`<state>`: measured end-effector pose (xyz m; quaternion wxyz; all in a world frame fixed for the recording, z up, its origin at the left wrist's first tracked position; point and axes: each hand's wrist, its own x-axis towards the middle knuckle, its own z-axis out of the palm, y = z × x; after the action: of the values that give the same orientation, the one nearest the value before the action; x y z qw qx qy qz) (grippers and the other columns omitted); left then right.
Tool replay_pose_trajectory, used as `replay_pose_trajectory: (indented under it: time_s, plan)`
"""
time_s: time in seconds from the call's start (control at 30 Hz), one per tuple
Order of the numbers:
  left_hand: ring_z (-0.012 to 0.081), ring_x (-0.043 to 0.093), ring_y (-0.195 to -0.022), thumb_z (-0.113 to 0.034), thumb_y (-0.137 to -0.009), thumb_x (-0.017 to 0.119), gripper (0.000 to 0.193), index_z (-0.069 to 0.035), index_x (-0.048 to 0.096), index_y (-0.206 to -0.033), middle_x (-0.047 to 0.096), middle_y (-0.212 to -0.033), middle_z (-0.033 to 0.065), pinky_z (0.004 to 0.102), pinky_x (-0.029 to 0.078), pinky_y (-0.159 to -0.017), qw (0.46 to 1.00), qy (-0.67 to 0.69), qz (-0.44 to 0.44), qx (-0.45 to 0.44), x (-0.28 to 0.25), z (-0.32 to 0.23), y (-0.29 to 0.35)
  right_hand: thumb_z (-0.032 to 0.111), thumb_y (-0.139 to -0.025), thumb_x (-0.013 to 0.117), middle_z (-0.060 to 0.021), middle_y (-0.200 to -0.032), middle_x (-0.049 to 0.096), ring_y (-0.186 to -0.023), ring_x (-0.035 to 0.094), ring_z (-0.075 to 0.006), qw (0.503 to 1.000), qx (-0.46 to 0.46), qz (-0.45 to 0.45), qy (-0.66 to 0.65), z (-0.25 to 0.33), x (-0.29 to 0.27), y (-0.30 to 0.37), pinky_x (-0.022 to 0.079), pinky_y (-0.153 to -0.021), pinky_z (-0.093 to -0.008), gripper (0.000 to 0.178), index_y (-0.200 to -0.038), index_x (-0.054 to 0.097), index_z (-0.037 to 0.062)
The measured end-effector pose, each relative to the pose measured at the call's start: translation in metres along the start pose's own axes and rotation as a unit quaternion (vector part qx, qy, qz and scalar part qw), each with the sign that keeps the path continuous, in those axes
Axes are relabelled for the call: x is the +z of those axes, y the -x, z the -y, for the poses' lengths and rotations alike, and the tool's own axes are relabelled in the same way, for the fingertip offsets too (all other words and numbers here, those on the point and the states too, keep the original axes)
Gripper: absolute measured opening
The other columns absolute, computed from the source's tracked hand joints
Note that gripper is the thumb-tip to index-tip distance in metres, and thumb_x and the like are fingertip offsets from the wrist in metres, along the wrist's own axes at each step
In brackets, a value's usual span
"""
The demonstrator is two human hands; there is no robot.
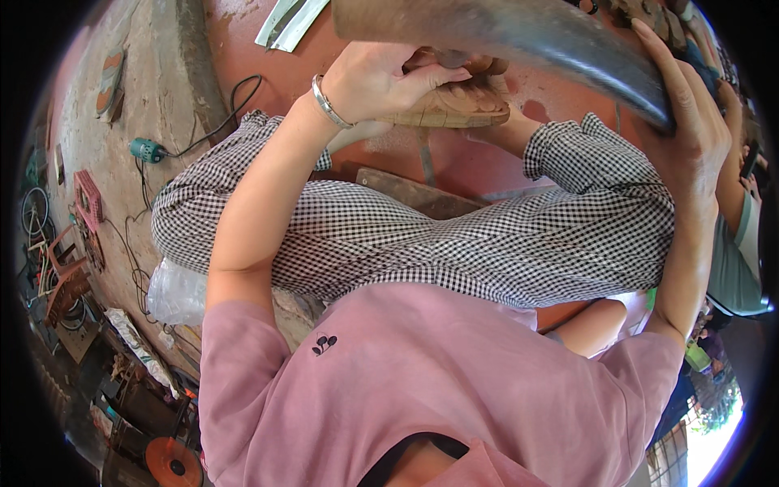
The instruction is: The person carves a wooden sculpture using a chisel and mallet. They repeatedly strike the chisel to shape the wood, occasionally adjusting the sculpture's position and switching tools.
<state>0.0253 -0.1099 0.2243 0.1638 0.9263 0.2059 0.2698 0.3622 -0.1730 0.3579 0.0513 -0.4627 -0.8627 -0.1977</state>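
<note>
A large, dark grey-brown curved horn [527, 39] crosses the top of the view, close to the camera and tapering to the right. My right hand [690, 122] is closed around its narrow end, fingers stretched along the far side. Below the horn's wide part, my left hand [373, 81], with a silver bangle [329, 103] on its wrist, is closed on a carved wooden piece [450, 109]. The thumb lies across that piece's top, and the other fingers are mostly hidden. The wooden piece sits between my lower legs, its upper part covered by the horn.
A flat wooden board [418, 193] lies on the red floor before my legs. To the left are a green power tool [147, 150] with a black cable, a clear plastic bag [176, 292] and a red plastic crate [87, 195]. Another person [737, 252] is close on the right.
</note>
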Motion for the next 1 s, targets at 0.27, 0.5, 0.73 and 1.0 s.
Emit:
replay_pose_trajectory:
  time_s: [0.27,0.5,0.73,1.0]
  plan:
    - [0.0164,0.07,-0.093,-0.006,-0.086,0.072,0.024,0.0,0.07,-0.11,0.074,-0.104,0.008,0.0288,0.056,-0.084,0.955,0.254,-0.006,-0.153,0.009,0.002,-0.005,0.004,-0.059,0.084,-0.0063,-0.107,0.071,-0.091,0.069,-0.0216,0.99,-0.014,-0.05,-0.129,0.005,0.006,-0.009,0.052,-0.083,-0.0309,0.083,-0.137,0.059,0.0156]
    - [0.0173,0.07,-0.092,-0.005,-0.087,0.072,0.024,0.0,0.069,-0.109,0.073,-0.102,0.0079,0.0294,0.056,-0.083,0.961,0.226,0.024,-0.156,0.01,0.0,-0.017,-0.002,-0.061,0.081,-0.0087,-0.115,0.069,-0.096,0.069,-0.0247,0.988,0.019,-0.033,-0.151,0.005,0.001,-0.007,0.055,-0.081,-0.0313,0.081,-0.137,0.058,0.0132]
    - [0.0237,0.065,-0.064,-0.018,-0.08,0.08,0.028,-0.004,0.068,-0.101,0.066,-0.073,0.0101,0.0323,0.053,-0.06,0.96,0.24,-0.095,-0.105,0.021,0.004,-0.019,-0.003,-0.063,0.077,-0.0049,-0.1,0.067,-0.085,0.067,-0.0203,0.992,0.044,0.01,-0.114,0.005,0.0,-0.003,0.054,-0.074,-0.033,0.081,-0.139,0.057,0.0177]
    - [0.0178,0.068,-0.079,-0.01,-0.082,0.078,0.035,0.002,0.062,-0.111,0.069,-0.098,0.0144,0.0281,0.055,-0.071,0.945,0.232,-0.134,-0.187,-0.019,-0.011,-0.026,-0.001,-0.064,0.079,-0.0056,-0.109,0.069,-0.09,0.069,-0.0211,0.987,0.078,-0.016,-0.14,0.005,0.011,0.0,0.056,-0.077,-0.0319,0.083,-0.141,0.055,0.0198]
